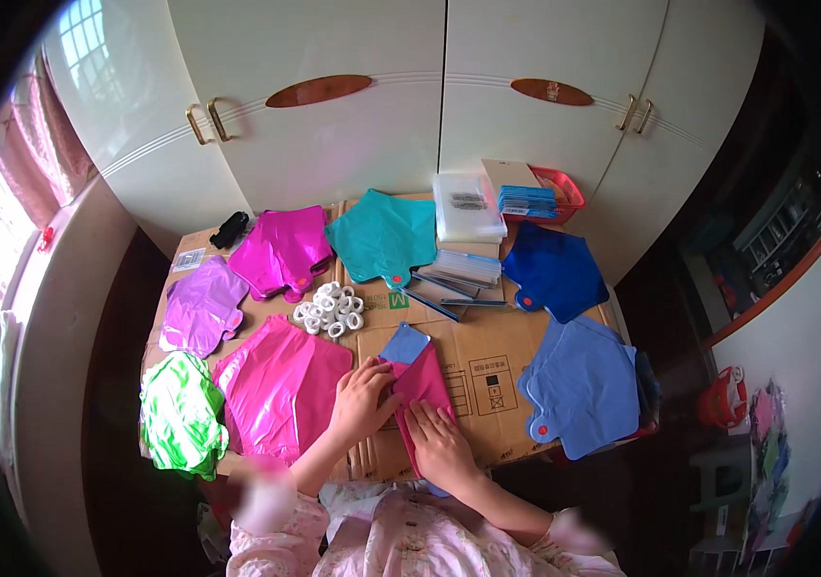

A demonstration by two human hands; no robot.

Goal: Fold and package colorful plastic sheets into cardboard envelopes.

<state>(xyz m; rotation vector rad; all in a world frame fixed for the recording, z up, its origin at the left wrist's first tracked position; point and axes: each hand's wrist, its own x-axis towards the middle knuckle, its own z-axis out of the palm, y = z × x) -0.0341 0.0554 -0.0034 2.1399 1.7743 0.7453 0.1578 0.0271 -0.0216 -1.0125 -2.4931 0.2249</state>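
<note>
On the cardboard in front of me lies a deep pink foil balloon (425,385), folded into a narrow strip, with a light blue folded foil piece (405,343) showing at its far end. My left hand (362,398) rests on the strip's left edge, fingers stretched over it. Nearer to me, my right hand (439,447) lies flat on the strip with its fingers extended. Just left of the left hand spreads a stack of flat pink foil balloons (286,385). A pile of white ribbon-like rings (331,310) sits beyond it.
Flat foil balloons surround the work: green (180,409), lilac (201,306), magenta (281,250), teal (384,234), dark blue (557,269) and light blue (584,385). Clear plastic sleeves (468,207), blue-edged packets (463,274) and a red basket (569,197) stand at the back, before white cabinets (334,144).
</note>
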